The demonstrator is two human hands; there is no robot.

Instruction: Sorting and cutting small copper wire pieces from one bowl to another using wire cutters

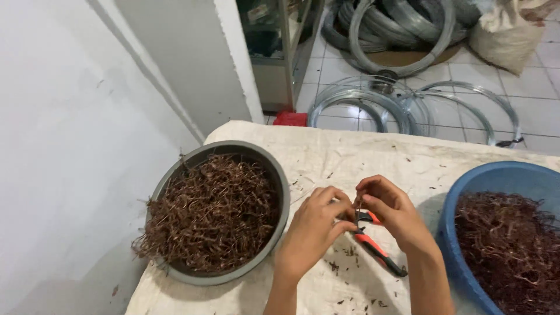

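Note:
My left hand (315,224) and my right hand (392,211) meet over the cloth-covered table (350,154). The right hand grips small pliers with orange and black handles (376,248), their jaws at my fingertips. The left hand's fingers pinch a thin piece of brown wire (358,205) at the plier jaws. A grey round basin (281,175) full of tangled brown wire pieces (213,213) sits to the left of my hands. A blue basin (496,172) with darker brown wire pieces (513,251) stands to the right.
Small wire scraps (350,252) litter the cloth below my hands. Beyond the table's far edge, coils of grey metal wire (408,102) lie on the tiled floor, with a sack (507,32) and a shelf unit (280,52). A white wall (76,146) runs along the left.

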